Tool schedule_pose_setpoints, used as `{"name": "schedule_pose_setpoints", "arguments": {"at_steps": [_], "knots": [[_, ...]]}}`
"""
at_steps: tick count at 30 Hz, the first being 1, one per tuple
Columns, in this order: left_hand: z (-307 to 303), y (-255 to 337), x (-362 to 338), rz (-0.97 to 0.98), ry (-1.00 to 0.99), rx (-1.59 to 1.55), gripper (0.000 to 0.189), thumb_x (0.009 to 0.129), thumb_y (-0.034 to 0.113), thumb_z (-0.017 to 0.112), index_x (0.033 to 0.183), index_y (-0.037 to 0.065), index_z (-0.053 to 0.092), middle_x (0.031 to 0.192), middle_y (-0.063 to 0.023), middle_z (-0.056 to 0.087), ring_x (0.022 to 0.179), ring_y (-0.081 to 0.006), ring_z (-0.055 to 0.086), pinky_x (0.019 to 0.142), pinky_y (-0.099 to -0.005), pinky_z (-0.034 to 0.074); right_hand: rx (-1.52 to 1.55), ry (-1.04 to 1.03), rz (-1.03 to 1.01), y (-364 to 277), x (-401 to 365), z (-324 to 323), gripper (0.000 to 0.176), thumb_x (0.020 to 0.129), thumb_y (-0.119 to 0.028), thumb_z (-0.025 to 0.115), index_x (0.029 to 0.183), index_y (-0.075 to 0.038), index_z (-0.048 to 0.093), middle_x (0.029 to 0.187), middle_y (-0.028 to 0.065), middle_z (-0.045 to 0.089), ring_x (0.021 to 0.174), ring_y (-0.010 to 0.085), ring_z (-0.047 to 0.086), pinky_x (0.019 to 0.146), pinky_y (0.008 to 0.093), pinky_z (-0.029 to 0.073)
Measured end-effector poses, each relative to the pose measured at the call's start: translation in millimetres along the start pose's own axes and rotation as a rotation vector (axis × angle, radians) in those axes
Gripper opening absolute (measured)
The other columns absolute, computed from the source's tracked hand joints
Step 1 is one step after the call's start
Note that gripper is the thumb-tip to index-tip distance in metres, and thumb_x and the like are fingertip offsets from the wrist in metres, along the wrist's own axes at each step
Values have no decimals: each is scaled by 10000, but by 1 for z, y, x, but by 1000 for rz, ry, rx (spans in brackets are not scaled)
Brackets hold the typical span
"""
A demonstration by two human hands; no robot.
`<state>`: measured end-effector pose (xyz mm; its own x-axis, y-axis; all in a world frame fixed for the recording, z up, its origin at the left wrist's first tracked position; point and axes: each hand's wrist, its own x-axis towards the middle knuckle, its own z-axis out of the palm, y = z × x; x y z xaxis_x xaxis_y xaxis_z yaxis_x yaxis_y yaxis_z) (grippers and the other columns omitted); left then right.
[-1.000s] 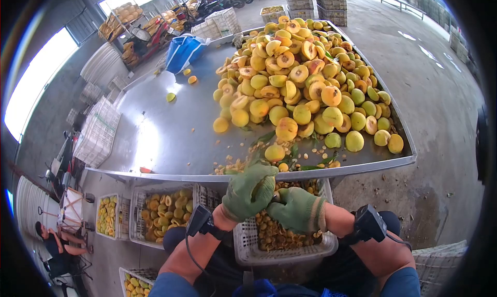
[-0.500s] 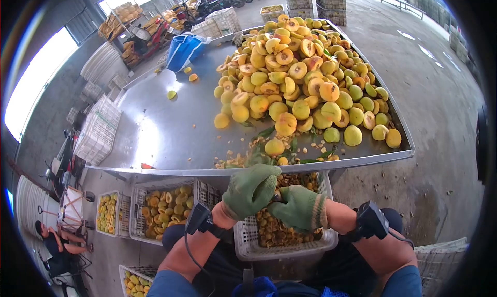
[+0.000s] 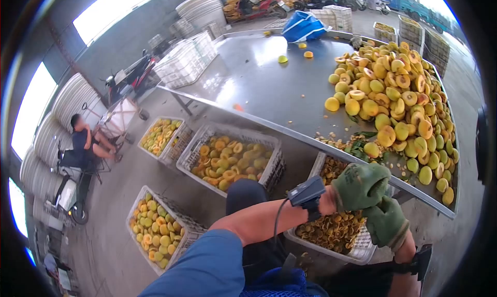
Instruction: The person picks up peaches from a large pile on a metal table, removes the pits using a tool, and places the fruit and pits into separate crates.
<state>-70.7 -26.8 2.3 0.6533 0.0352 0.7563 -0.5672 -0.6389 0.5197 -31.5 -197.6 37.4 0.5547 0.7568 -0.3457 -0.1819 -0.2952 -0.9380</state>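
My left hand [image 3: 361, 186], in a green knitted glove, is curled closed beside the table's near edge. Just below it, touching it, my right hand [image 3: 386, 222] in a matching glove is also closed. Whatever lies between the fingers is hidden by the gloves. Both hands are over a white crate [image 3: 365, 251] full of brownish scraps [image 3: 336, 229], perhaps peach pits and cut bits. Past the hands, a big heap of yellow peaches [image 3: 401, 90], many of them halved, covers the right of the metal table [image 3: 259, 79]. Small pale bits and leaves [image 3: 357, 147] lie near its front edge.
Left of me, three crates of peaches stand on the floor: a near one [image 3: 155, 229], a middle one [image 3: 228, 162] and a far one [image 3: 163, 136]. A blue bag [image 3: 303, 27] lies on the table. A person [image 3: 90, 142] sits at far left.
The view has swung left, so table and hands appear further right and more floor crates show. My gloved hands stay together over the scrap crate, both closed.
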Motion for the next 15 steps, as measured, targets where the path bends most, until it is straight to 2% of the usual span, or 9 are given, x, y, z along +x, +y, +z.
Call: {"name": "schedule_pose_setpoints", "arguments": {"at_steps": [2,4,7,10,15], "knots": [[-5,4,-1,-11,-19,8,180,858,81,663,1030,32,650,840,-164,655,771,-396,659,666,-449,532,-8,-15,66,-9,-6,1,128,923,-102,591,970,1,650,592,28,559,385,116,495,336,283,372],[-3,6,-1,-89,-54,-3,157,846,87,673,990,37,634,806,-166,628,740,-404,638,638,-463,509,-71,28,-39,2,-3,8,136,929,-117,584,951,6,639,563,24,537,357,127,471,316,295,357],[-7,7,-5,-194,-126,-24,180,840,101,695,991,31,626,816,-167,635,751,-407,645,647,-457,517,-114,83,-74,9,-1,16,134,926,-114,580,937,11,628,545,30,519,334,138,454,300,305,344],[-8,11,-9,-125,24,-49,227,832,118,715,1022,35,625,815,-161,637,764,-406,650,658,-453,523,-51,33,-14,-2,-7,17,134,919,-118,581,921,8,624,536,37,513,324,145,452,293,310,344],[-9,1,-17,-12,64,62,281,821,142,728,1068,50,629,895,-151,646,798,-389,661,675,-452,528,-135,20,6,-6,-2,20,159,912,-153,580,900,-3,630,524,38,504,319,158,462,291,310,349]]}}
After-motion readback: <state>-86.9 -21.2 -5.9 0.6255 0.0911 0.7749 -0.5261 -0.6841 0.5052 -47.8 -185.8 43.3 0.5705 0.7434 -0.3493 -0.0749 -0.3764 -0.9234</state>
